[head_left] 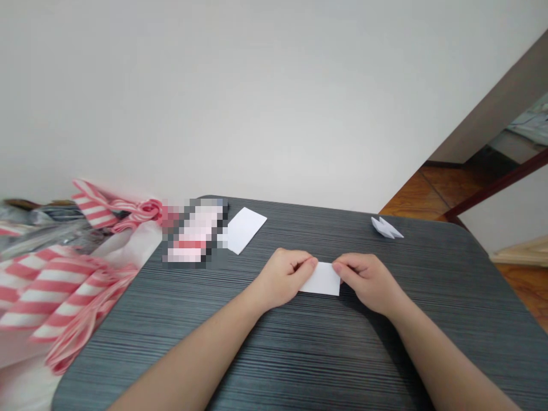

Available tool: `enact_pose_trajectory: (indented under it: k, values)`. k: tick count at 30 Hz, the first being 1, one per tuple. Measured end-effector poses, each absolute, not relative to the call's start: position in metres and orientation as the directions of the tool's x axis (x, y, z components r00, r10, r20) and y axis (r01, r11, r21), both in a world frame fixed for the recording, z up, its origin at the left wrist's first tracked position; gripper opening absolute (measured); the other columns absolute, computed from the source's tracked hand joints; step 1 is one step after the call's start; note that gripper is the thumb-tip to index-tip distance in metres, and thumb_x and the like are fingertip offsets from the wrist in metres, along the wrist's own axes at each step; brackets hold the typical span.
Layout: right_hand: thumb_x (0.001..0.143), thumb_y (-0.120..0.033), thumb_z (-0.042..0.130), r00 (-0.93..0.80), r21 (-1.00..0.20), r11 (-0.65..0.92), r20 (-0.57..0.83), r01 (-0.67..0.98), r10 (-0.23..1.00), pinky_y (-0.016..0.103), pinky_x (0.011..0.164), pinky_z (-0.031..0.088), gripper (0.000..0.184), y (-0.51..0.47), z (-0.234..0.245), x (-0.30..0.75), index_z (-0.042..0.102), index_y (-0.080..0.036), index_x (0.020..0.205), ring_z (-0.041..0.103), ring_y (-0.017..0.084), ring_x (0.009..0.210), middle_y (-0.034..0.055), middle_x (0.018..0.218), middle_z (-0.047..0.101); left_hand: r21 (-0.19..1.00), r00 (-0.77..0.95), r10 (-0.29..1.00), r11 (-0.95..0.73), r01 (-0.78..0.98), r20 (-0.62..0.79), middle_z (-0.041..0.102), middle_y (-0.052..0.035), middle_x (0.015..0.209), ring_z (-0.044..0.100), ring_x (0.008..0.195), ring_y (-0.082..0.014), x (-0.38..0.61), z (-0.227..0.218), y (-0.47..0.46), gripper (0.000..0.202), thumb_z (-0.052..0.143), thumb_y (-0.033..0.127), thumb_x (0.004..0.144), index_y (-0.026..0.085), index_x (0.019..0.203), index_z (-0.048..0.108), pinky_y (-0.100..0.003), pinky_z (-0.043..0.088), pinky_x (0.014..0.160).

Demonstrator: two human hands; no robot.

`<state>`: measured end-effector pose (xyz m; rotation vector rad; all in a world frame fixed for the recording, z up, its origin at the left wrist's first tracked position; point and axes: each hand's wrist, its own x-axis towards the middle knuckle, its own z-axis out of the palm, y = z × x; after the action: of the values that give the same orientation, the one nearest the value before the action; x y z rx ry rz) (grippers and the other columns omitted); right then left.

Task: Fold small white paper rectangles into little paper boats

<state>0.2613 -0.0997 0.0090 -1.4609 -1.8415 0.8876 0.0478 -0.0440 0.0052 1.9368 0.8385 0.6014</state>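
Observation:
A small white rectangle of paper (pixel 323 279) is held up between my two hands, just over the dark table. My left hand (pixel 285 278) pinches its upper left part between thumb and curled fingers. On the other side, my right hand (pixel 363 279) pinches the upper right corner. Whether the paper is folded in layers I cannot tell. Beyond my left hand lies a flat sheet of white paper (pixel 247 228). A folded white paper shape with pointed ends (pixel 386 228) rests near the table's far right edge.
The dark wood-grain table (pixel 274 359) has rounded corners and stands against a pale wall (pixel 274 103). A blurred-out, phone-shaped object (pixel 194 231) lies at the table's far left. Red-and-white striped cloth (pixel 64 279) is heaped left of the table. Brown tiled floor (pixel 411 191) shows at right.

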Motion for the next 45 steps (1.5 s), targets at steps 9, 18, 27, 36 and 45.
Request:
enact_pose_trajectory:
  k: [9,18,27,36,45]
  values:
    - [0.094,-0.024,0.053,-0.276,-0.762,0.264,0.117,0.591,0.954,0.025,0.062,0.041,0.026,-0.100,0.010,0.254,0.066,-0.019,0.073,0.059,0.014,0.064,0.0006,0.069,0.066,0.870,0.702,0.705,-0.404,0.282,0.099,0.070,-0.0010,0.076,0.060,0.069,-0.0129,0.050,0.004,-0.046,0.025,0.052,0.029,0.093,0.016,0.084,0.071,-0.023,0.042,0.065]
    - [0.094,-0.026,0.052,-0.253,-0.764,0.236,0.098,0.601,0.962,0.027,0.059,0.039,0.029,-0.099,0.011,0.262,0.061,-0.019,0.067,0.054,0.014,0.061,0.0000,0.064,0.060,0.891,0.647,0.761,-0.328,0.314,0.052,0.064,0.0004,0.064,0.055,0.059,-0.0111,0.047,0.006,-0.044,0.024,0.053,0.028,0.091,0.015,0.077,0.069,-0.021,0.038,0.055]
    - [0.094,-0.026,0.052,-0.214,-0.803,0.210,0.105,0.558,0.971,0.027,0.062,0.042,0.026,-0.098,0.010,0.269,0.064,-0.018,0.072,0.056,0.015,0.065,0.0010,0.069,0.063,0.894,0.605,0.795,-0.292,0.339,0.030,0.061,0.0012,0.058,0.053,0.055,-0.0107,0.047,0.005,-0.044,0.029,0.049,0.032,0.094,0.015,0.076,0.066,-0.020,0.038,0.052]
    - [0.092,-0.026,0.056,-0.232,-0.826,0.228,0.122,0.515,0.965,0.027,0.067,0.045,0.020,-0.099,0.008,0.254,0.070,-0.019,0.079,0.061,0.016,0.071,0.0027,0.076,0.069,0.896,0.692,0.720,-0.342,0.284,0.056,0.063,0.0016,0.060,0.054,0.056,-0.0101,0.049,0.009,-0.047,0.026,0.051,0.028,0.092,0.016,0.077,0.068,-0.020,0.038,0.054]
    - [0.091,-0.028,0.056,-0.141,-0.848,0.088,0.016,0.522,0.990,0.026,0.062,0.043,0.023,-0.098,0.006,0.268,0.064,-0.018,0.072,0.057,0.015,0.065,0.0001,0.069,0.064,0.880,0.596,0.801,-0.322,0.350,0.056,0.061,0.0013,0.058,0.053,0.055,-0.0110,0.047,0.008,-0.044,0.028,0.051,0.032,0.092,0.016,0.075,0.067,-0.020,0.038,0.052]
